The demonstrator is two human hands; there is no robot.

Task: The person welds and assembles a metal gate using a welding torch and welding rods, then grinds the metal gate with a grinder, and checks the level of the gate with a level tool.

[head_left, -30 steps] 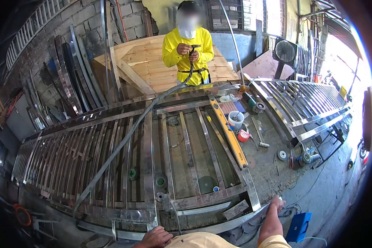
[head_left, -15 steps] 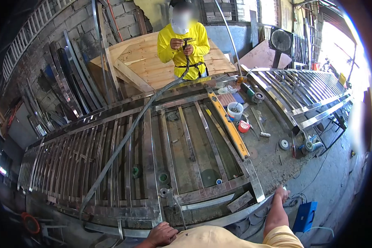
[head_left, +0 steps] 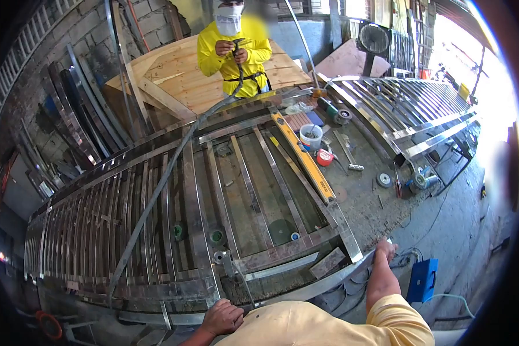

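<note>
A long curved steel strip (head_left: 305, 285) runs along the near edge of a stainless gate frame (head_left: 202, 190) lying flat. My left hand (head_left: 224, 318) rests with curled fingers on the strip's near-left part. My right hand (head_left: 386, 249) grips the strip's right end, arm stretched out. Across the frame stands a person in a yellow shirt (head_left: 232, 49), holding the far end of a long bent steel bar (head_left: 155, 190) that lies diagonally over the gate.
An orange spirit level (head_left: 304, 158), a white cup (head_left: 310, 136), a red tape roll (head_left: 324, 157), a hammer (head_left: 348, 155) and grinding discs (head_left: 383, 180) lie on the right. A second gate (head_left: 409, 112) stands at the right. A blue box (head_left: 422, 280) sits on the floor.
The view has shifted a little to the right and down, so everything sits further left. My hands stay on the strip. The person in yellow still holds the bar's end.
</note>
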